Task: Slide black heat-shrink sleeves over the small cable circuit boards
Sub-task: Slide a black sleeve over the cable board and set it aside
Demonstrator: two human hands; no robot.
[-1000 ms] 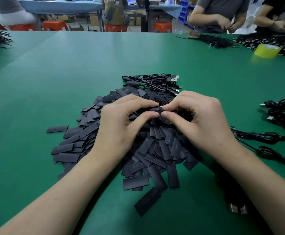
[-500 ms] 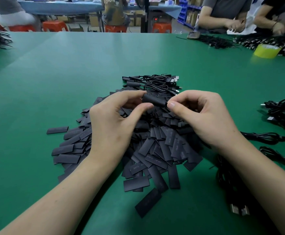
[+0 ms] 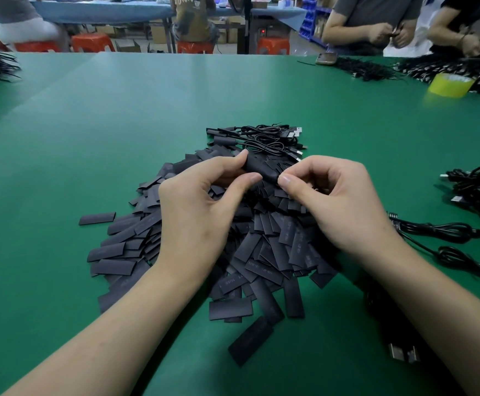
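A: What is on the smooth green table [image 3: 118, 115]?

B: A big loose heap of flat black heat-shrink sleeves [image 3: 261, 252], each a short matte rectangle. They lie in no container, directly on the table surface. Some carry pale printed letters; I can read "TUBE" on one, the rest is too small.

A: And the hands?

B: The left hand [image 3: 201, 212] pinches one rounded black sleeve [image 3: 258, 168] between thumb and forefinger, above the far part of the heap. This sleeve looks filled out, not flat, and it points slanted to the right. The right hand [image 3: 335, 204] has its thumb and forefinger closed at the sleeve's right end; the other fingers are curled in. Whether they grip the sleeve or a cable there, I cannot tell. The circuit board itself I cannot see.

A: Any cables?

B: Yes. A bundle of thin black cables with metal plugs [image 3: 261, 138] lies just behind the heap. More glossy black coiled cables [image 3: 447, 232] lie to the right, on the table.

A: Anything else?

B: A yellow-green roll of tape [image 3: 450, 84] stands at the far right. Orange plastic stools [image 3: 90, 42] stand behind the table, and people sit at the far side.
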